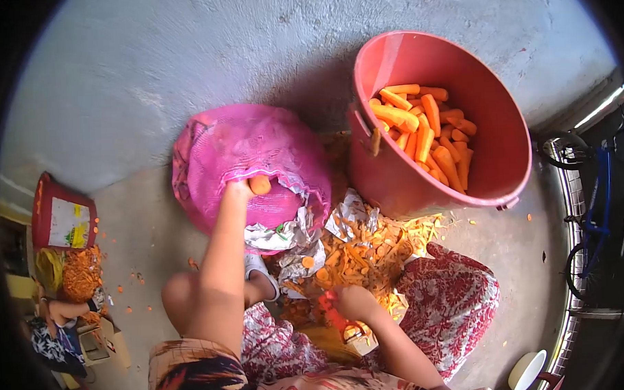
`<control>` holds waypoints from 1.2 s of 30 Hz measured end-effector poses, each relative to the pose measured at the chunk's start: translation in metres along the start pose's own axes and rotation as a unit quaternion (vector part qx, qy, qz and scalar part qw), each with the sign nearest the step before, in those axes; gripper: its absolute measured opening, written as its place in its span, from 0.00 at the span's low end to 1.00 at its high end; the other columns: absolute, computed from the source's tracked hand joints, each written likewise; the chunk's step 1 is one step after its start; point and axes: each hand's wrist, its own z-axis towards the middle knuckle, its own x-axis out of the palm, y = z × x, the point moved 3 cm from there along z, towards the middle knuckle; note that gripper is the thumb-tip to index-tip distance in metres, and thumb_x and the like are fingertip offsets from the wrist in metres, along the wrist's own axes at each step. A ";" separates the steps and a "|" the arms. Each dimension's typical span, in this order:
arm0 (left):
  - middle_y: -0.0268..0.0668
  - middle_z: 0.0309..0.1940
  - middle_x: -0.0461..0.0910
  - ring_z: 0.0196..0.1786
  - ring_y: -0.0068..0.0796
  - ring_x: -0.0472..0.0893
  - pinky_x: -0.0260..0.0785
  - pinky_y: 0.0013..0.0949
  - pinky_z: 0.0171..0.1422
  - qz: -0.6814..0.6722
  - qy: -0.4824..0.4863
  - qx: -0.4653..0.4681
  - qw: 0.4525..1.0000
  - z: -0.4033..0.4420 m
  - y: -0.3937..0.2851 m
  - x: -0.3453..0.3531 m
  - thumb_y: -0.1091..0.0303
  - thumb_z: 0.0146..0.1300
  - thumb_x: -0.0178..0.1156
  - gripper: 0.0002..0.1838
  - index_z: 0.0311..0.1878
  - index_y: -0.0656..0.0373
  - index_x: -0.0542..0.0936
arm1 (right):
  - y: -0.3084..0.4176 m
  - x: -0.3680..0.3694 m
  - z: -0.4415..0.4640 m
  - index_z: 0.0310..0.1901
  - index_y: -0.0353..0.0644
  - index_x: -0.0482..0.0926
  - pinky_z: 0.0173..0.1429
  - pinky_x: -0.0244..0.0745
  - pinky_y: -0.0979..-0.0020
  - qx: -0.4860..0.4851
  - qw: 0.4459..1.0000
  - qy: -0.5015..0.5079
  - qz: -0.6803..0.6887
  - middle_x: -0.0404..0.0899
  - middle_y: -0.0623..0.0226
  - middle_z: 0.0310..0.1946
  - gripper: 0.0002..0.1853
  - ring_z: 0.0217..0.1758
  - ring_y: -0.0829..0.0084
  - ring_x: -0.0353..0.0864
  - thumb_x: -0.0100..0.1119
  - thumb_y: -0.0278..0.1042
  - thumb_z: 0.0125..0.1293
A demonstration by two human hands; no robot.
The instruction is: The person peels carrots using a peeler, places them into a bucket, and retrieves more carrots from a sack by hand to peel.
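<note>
My left hand (237, 188) reaches into the mouth of a pink mesh sack (211, 150), its fingers mostly hidden. A carrot (259, 185) sticks out from its grasp at the opening. My right hand (357, 304) is closed around a red-handled peeler (332, 310), low over the peelings. Beneath it, carrot peelings and cut ends (355, 257) lie heaped on crumpled newspaper (349, 211) between my legs. Behind them a large red bucket (387, 178), tilted in view, holds many peeled carrots (429, 115).
A blue-grey wall (149, 56) rises behind the sack and bucket. At far left, another person's arm (69, 311) is beside a carrot pile (82, 275) and a smaller red bucket (45, 214). A blue bicycle (600, 192) and a white basin (528, 371) are at right.
</note>
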 end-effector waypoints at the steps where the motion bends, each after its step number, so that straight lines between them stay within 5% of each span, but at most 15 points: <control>1: 0.38 0.33 0.74 0.32 0.34 0.75 0.71 0.39 0.38 -0.090 -0.047 -0.037 0.994 -0.001 0.022 -0.021 0.56 0.57 0.49 0.15 0.41 0.58 0.70 | -0.007 0.005 0.000 0.36 0.41 0.72 0.38 0.69 0.57 0.000 1.000 -0.019 0.007 0.76 0.52 0.27 0.15 0.32 0.52 0.75 0.47 0.44 0.55; 2: 0.39 0.32 0.74 0.29 0.35 0.74 0.70 0.39 0.35 -0.179 -0.094 -0.076 0.976 -0.007 0.043 -0.034 0.55 0.57 0.49 0.16 0.40 0.58 0.69 | -0.010 0.003 -0.003 0.36 0.41 0.73 0.38 0.69 0.58 0.006 0.998 -0.047 0.028 0.76 0.52 0.27 0.15 0.32 0.52 0.75 0.46 0.43 0.56; 4: 0.39 0.29 0.72 0.28 0.35 0.73 0.70 0.38 0.34 -0.071 -0.069 -0.044 0.994 -0.061 0.068 -0.013 0.57 0.57 0.49 0.15 0.38 0.60 0.68 | -0.016 -0.009 -0.010 0.34 0.39 0.74 0.38 0.69 0.59 0.025 0.992 -0.098 0.071 0.76 0.53 0.27 0.15 0.33 0.52 0.75 0.45 0.43 0.56; 8: 0.39 0.28 0.72 0.31 0.36 0.74 0.70 0.40 0.36 -0.114 0.022 -0.139 0.983 -0.119 0.122 0.004 0.56 0.56 0.51 0.16 0.38 0.58 0.67 | -0.026 -0.027 -0.025 0.32 0.38 0.75 0.37 0.70 0.60 0.035 0.944 -0.252 0.209 0.75 0.49 0.26 0.14 0.32 0.54 0.76 0.43 0.40 0.60; 9: 0.40 0.30 0.73 0.33 0.36 0.75 0.70 0.42 0.37 -0.076 0.053 -0.147 0.985 -0.134 0.131 0.017 0.55 0.57 0.51 0.16 0.39 0.59 0.67 | -0.039 -0.024 -0.020 0.29 0.37 0.74 0.32 0.68 0.66 0.054 0.918 -0.298 0.255 0.73 0.58 0.21 0.13 0.26 0.64 0.74 0.44 0.38 0.60; 12: 0.46 0.41 0.74 0.41 0.39 0.76 0.70 0.45 0.42 0.014 0.150 -0.183 0.971 -0.184 0.156 0.062 0.54 0.59 0.48 0.20 0.45 0.60 0.68 | -0.046 -0.037 -0.029 0.23 0.42 0.71 0.23 0.62 0.79 0.040 0.793 -0.348 0.498 0.65 0.77 0.14 0.13 0.19 0.84 0.65 0.46 0.37 0.62; 15: 0.46 0.42 0.74 0.41 0.38 0.76 0.72 0.40 0.42 -0.026 0.188 -0.196 0.962 -0.221 0.182 0.090 0.55 0.59 0.47 0.20 0.46 0.61 0.68 | -0.002 -0.070 -0.072 0.29 0.45 0.70 0.21 0.60 0.82 -0.085 0.588 -0.381 0.709 0.68 0.78 0.17 0.11 0.17 0.86 0.65 0.44 0.40 0.64; 18: 0.42 0.34 0.74 0.35 0.36 0.77 0.73 0.38 0.41 -0.110 0.031 -0.179 0.977 -0.237 0.219 0.085 0.55 0.61 0.46 0.18 0.42 0.62 0.69 | 0.007 -0.073 -0.091 0.31 0.44 0.70 0.22 0.63 0.81 -0.120 0.610 -0.376 0.687 0.70 0.76 0.19 0.11 0.18 0.85 0.67 0.44 0.40 0.64; 20: 0.38 0.34 0.76 0.37 0.31 0.77 0.71 0.35 0.42 -0.075 0.100 -0.210 0.970 -0.256 0.230 0.097 0.60 0.61 0.44 0.14 0.41 0.59 0.72 | 0.019 -0.071 -0.096 0.26 0.42 0.70 0.21 0.60 0.80 -0.113 0.603 -0.388 0.687 0.69 0.77 0.17 0.14 0.17 0.86 0.64 0.44 0.40 0.64; 22: 0.36 0.33 0.77 0.35 0.29 0.77 0.71 0.35 0.39 -0.081 0.153 -0.250 0.953 -0.259 0.237 0.096 0.59 0.61 0.45 0.14 0.40 0.58 0.73 | 0.005 -0.062 -0.081 0.21 0.42 0.69 0.20 0.56 0.79 -0.105 0.682 -0.462 0.558 0.64 0.79 0.14 0.16 0.17 0.87 0.59 0.44 0.40 0.64; 23: 0.34 0.31 0.78 0.34 0.28 0.77 0.72 0.34 0.37 -0.074 0.159 -0.256 0.950 -0.264 0.237 0.101 0.58 0.60 0.45 0.14 0.39 0.58 0.74 | -0.001 -0.057 -0.077 0.30 0.41 0.71 0.22 0.62 0.82 -0.078 0.714 -0.448 0.532 0.69 0.77 0.20 0.12 0.19 0.86 0.65 0.43 0.38 0.65; 26: 0.34 0.30 0.78 0.32 0.28 0.77 0.72 0.33 0.35 -0.075 0.122 -0.239 0.960 -0.278 0.235 0.109 0.57 0.61 0.44 0.15 0.38 0.58 0.74 | -0.006 -0.053 -0.069 0.29 0.41 0.71 0.23 0.62 0.81 -0.082 0.708 -0.438 0.548 0.69 0.77 0.19 0.12 0.19 0.87 0.64 0.43 0.39 0.65; 30: 0.34 0.30 0.77 0.31 0.27 0.77 0.72 0.33 0.31 -0.016 0.233 -0.266 0.935 -0.287 0.234 0.110 0.55 0.62 0.41 0.17 0.40 0.57 0.72 | 0.012 -0.055 -0.085 0.24 0.39 0.71 0.21 0.57 0.79 -0.097 0.708 -0.453 0.533 0.65 0.79 0.14 0.14 0.18 0.87 0.60 0.44 0.37 0.64; 31: 0.33 0.31 0.77 0.31 0.26 0.77 0.72 0.32 0.32 0.013 0.141 -0.213 0.967 -0.292 0.233 0.119 0.55 0.63 0.42 0.16 0.42 0.56 0.72 | 0.016 -0.055 -0.087 0.26 0.38 0.72 0.22 0.59 0.79 -0.100 0.713 -0.450 0.529 0.66 0.79 0.15 0.13 0.18 0.87 0.61 0.43 0.36 0.64; 36: 0.31 0.31 0.77 0.32 0.25 0.77 0.71 0.30 0.33 0.011 0.106 -0.197 0.974 -0.286 0.240 0.111 0.57 0.63 0.42 0.14 0.41 0.55 0.72 | 0.026 -0.054 -0.094 0.30 0.37 0.73 0.22 0.61 0.78 -0.085 0.758 -0.431 0.482 0.68 0.75 0.15 0.12 0.18 0.85 0.63 0.43 0.35 0.64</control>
